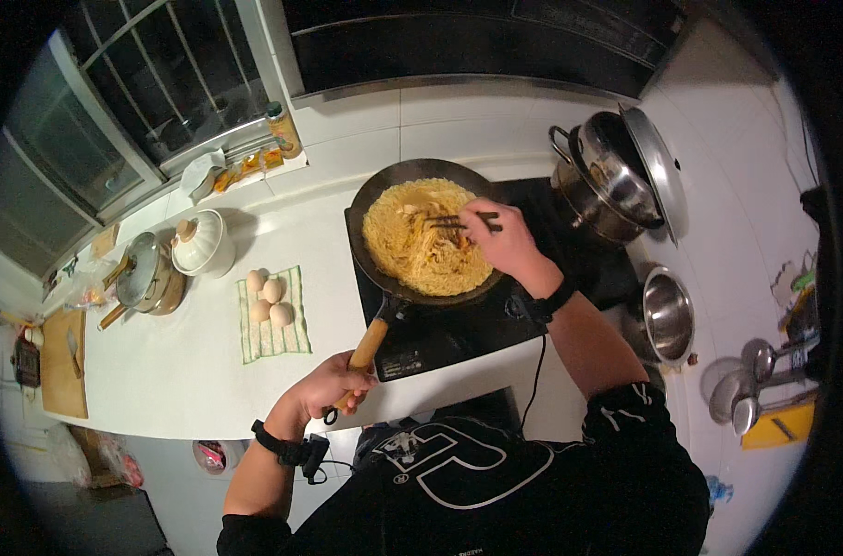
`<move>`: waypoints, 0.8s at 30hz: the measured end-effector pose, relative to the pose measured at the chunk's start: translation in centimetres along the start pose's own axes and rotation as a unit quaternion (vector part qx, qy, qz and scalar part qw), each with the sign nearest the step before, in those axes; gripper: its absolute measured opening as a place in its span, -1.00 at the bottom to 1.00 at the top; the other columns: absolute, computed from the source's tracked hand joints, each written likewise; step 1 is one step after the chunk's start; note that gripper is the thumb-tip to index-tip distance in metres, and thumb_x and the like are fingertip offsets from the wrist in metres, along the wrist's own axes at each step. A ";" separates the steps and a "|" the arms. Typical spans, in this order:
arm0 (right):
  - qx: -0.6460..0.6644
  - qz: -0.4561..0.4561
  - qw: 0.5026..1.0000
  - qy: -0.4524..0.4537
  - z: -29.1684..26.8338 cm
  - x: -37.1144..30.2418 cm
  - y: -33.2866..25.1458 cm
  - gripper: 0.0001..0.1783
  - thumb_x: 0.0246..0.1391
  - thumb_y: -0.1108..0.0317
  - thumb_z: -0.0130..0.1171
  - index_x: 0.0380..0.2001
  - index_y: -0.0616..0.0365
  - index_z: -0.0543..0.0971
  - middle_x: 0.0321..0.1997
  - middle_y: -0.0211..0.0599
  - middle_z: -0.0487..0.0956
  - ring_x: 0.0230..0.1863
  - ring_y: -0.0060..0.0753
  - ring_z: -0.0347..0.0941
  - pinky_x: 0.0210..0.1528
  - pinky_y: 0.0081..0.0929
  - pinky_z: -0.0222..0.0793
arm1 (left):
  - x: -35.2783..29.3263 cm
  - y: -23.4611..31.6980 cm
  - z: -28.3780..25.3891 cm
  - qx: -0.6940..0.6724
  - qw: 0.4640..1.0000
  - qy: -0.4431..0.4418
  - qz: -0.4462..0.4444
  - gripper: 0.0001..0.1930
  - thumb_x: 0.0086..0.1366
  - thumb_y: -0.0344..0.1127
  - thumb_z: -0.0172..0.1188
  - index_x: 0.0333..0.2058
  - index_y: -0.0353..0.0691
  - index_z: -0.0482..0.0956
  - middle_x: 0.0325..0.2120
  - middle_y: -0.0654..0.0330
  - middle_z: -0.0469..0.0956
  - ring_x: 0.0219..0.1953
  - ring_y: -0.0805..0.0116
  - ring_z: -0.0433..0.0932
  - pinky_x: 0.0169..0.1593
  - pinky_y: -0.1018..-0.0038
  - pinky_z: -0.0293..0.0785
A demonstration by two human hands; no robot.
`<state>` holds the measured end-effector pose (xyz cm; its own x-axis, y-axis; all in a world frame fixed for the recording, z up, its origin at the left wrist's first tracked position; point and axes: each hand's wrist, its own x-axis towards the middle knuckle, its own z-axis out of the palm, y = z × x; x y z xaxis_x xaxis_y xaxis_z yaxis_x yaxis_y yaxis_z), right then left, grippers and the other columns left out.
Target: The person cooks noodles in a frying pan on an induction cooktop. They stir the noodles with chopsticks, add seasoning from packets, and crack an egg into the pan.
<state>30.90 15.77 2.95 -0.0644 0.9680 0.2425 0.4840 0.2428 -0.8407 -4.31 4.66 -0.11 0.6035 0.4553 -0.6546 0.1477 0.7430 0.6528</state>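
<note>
My left hand [327,387] is closed around the wooden handle [369,346] of a dark wok [420,169]. The wok rests on a black cooktop [440,338] and holds a broad mass of yellow noodles [417,264]. Over the wok's right side, my right hand [509,243] grips dark chopsticks [447,222]. Their tips reach the middle of the noodles, where some darker bits show. Part of the noodles lies hidden behind this hand.
Left of the wok, several eggs [280,315] lie on a striped cloth [292,341]. Beyond are a white lidded pot [204,250], a glass-lidded saucepan [145,269], and a knife [73,352] on a cutting board [56,380]. Stacked pots [597,185] and a steel bowl [669,315] stand right.
</note>
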 end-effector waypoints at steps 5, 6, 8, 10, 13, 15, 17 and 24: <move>-0.060 -0.041 0.995 -0.072 -0.3 2.2 1.3 -0.73 0.30 0.25 0.14 -0.15 0.26 0.61 -0.23 -0.11 0.69 -0.21 -0.23 0.67 -0.15 -0.32 0.56 | -0.1 0.3 0.2 -0.005 1.000 0.015 -0.005 -0.78 0.24 -0.45 0.26 -0.24 -0.21 0.38 -0.60 0.32 0.37 -0.67 0.52 0.37 -0.63 0.57 0.32; -0.022 -0.010 0.997 -0.073 -0.4 2.4 1.5 -0.73 0.31 0.25 0.13 -0.15 0.27 0.61 -0.26 -0.15 0.68 -0.26 -0.32 0.66 -0.20 -0.37 0.56 | -0.1 0.3 0.2 -0.007 1.000 0.016 -0.006 -0.78 0.24 -0.45 0.27 -0.23 -0.21 0.38 -0.60 0.33 0.37 -0.67 0.52 0.38 -0.63 0.57 0.32; 0.050 0.089 0.985 -0.136 -0.4 2.7 1.9 -0.72 0.34 0.25 0.10 -0.16 0.28 0.61 -0.33 -0.23 0.68 -0.36 -0.50 0.63 -0.28 -0.48 0.57 | 0.1 0.2 0.0 -0.005 1.000 0.015 0.000 -0.78 0.24 -0.44 0.27 -0.22 -0.21 0.38 -0.60 0.33 0.37 -0.67 0.52 0.38 -0.62 0.57 0.32; 0.003 0.084 0.996 -0.012 -0.3 3.3 2.0 -0.68 0.35 0.20 0.08 -0.19 0.28 0.62 -0.31 -0.21 0.68 -0.34 -0.45 0.66 -0.35 -0.39 0.53 | 0.2 0.0 0.0 0.001 1.000 0.007 0.004 -0.77 0.25 -0.44 0.27 -0.21 -0.21 0.39 -0.60 0.34 0.37 -0.67 0.52 0.39 -0.62 0.57 0.32; -0.052 0.005 0.996 -0.071 0.3 3.8 1.7 -0.68 0.37 0.17 0.06 -0.15 0.20 0.61 -0.36 -0.24 0.66 -0.38 -0.42 0.64 -0.34 -0.36 0.52 | 0.2 -0.1 -0.1 0.001 1.000 0.003 -0.002 -0.78 0.25 -0.43 0.28 -0.21 -0.21 0.40 -0.60 0.34 0.37 -0.67 0.52 0.39 -0.62 0.57 0.33; 0.030 -0.011 0.981 -0.190 0.4 4.0 1.2 -0.67 0.38 0.15 0.04 -0.11 0.21 0.59 -0.36 -0.19 0.66 -0.42 -0.41 0.63 -0.35 -0.35 0.53 | 0.1 0.0 -0.2 0.002 1.000 0.006 0.003 -0.78 0.25 -0.43 0.29 -0.21 -0.21 0.41 -0.60 0.34 0.37 -0.67 0.52 0.39 -0.62 0.57 0.33; 0.041 0.069 0.988 -0.131 0.2 4.3 0.8 -0.67 0.39 0.16 0.03 -0.10 0.23 0.57 -0.36 -0.17 0.66 -0.41 -0.39 0.64 -0.33 -0.34 0.52 | 0.0 0.1 -0.1 0.002 1.000 0.008 0.008 -0.78 0.25 -0.42 0.29 -0.22 -0.21 0.42 -0.60 0.34 0.37 -0.66 0.53 0.39 -0.62 0.57 0.34; 0.034 0.051 0.989 -0.132 0.5 6.1 1.0 -0.67 0.36 0.17 0.07 -0.12 0.26 0.56 -0.32 -0.17 0.68 -0.39 -0.40 0.66 -0.36 -0.43 0.56 | -0.1 0.4 0.3 0.011 1.000 0.015 0.000 -0.80 0.25 -0.41 0.28 -0.23 -0.22 0.43 -0.59 0.34 0.38 -0.66 0.53 0.39 -0.61 0.57 0.34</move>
<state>30.56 21.89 3.37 -0.2472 0.9686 0.0268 0.4412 0.1372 -0.8869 -4.06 4.76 0.38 0.5793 0.4706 -0.6655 0.1656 0.7316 0.6614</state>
